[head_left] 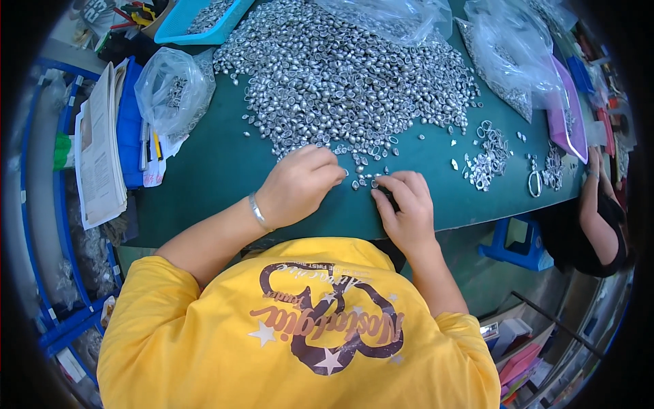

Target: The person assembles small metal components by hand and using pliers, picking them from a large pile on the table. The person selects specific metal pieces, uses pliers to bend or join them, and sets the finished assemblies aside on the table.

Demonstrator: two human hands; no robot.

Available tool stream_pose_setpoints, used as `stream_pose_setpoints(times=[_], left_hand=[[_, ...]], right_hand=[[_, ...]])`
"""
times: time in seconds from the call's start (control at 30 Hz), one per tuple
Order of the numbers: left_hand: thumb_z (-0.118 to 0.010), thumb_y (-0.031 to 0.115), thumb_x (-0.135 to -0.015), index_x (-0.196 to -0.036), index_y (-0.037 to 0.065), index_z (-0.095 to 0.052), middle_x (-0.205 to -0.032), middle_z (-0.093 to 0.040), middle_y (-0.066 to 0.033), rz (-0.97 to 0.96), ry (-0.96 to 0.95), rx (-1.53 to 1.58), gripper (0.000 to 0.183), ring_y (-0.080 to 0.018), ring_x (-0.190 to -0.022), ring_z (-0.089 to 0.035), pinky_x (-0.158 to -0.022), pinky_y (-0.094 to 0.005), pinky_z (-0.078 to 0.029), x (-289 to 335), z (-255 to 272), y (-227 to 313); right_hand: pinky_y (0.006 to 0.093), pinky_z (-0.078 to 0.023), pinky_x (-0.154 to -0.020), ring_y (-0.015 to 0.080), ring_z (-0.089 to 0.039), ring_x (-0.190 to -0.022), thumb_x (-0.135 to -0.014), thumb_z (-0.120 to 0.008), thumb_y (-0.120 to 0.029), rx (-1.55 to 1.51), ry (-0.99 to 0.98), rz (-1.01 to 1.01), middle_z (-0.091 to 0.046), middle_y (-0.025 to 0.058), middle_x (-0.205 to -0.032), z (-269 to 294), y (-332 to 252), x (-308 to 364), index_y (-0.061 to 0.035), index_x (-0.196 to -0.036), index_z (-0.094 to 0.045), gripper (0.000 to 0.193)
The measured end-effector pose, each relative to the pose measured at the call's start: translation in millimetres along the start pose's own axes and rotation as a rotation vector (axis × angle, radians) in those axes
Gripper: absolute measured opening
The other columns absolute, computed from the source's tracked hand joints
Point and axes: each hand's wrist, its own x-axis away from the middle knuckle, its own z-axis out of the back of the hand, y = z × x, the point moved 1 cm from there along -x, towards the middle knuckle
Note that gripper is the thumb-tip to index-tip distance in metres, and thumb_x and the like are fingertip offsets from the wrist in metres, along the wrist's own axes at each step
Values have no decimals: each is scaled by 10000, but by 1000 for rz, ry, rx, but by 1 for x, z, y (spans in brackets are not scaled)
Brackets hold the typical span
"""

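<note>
A large heap of small, hollow, oval silver metal pieces (340,88) covers the far middle of the green table (470,204). My left hand (300,185) is closed at the heap's near edge, its fingertips pinched at a small silver piece (345,172). To its right, my right hand (409,208) holds another small silver piece (375,183) between thumb and forefinger. A few loose pieces (355,185) lie on the table between both hands. The curled fingers partly hide what each hand grips.
A clear plastic bag (170,92) and a blue bin with papers (129,129) stand at left. A light-blue basket (225,31) sits at the far left. Silver rings and parts (487,153) lie to the right, near a purple tray (567,112) and another person's arm (596,211).
</note>
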Motion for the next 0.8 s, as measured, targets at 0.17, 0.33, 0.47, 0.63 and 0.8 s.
stream_pose_setpoints(times=[0.17,0.33,0.47,0.63,0.8], left_hand=[[-678,25,-626,-776,35,-602,-785,-553,-70,62,-28,-82,168,-237,-751,-544,-670,-330,-439,-8,-14,-1],[-613,32,-741,-766,31,-590,-800,-565,-69,132,68,107,34,-213,-748,-569,-664,-288,-450,-12,-9,1],[-554,36,-818,-849,25,-572,-848,-582,-61,641,56,967,37,-139,-767,-572,-667,-246,-465,-10,-5,5],[-528,33,-845,-960,4,-558,-903,-604,-87,926,-2,1806,123,-140,-808,-601,-724,-242,-498,-8,-6,6],[-513,43,-859,-973,-4,-557,-921,-615,-111,965,-26,1909,131,-159,-806,-623,-723,-241,-522,-5,-9,3]], right_hand=[[341,-437,-651,276,-532,-745,-677,-653,-12,60,-104,-23,-542,110,-825,-1,1,-9,-28,-825,-600,158],[303,-477,-645,245,-574,-745,-743,-620,2,-152,-50,-181,-561,101,-859,2,0,-6,-15,-861,-599,122],[269,-520,-680,191,-616,-784,-823,-546,16,-1091,-17,-679,-600,110,-924,2,2,-5,26,-938,-584,122],[291,-535,-743,211,-629,-846,-839,-526,12,-1700,-58,-881,-616,158,-945,-1,4,-7,51,-988,-566,159],[311,-546,-721,219,-635,-834,-832,-532,13,-1774,-83,-887,-619,155,-935,-5,6,-4,39,-962,-575,138]])
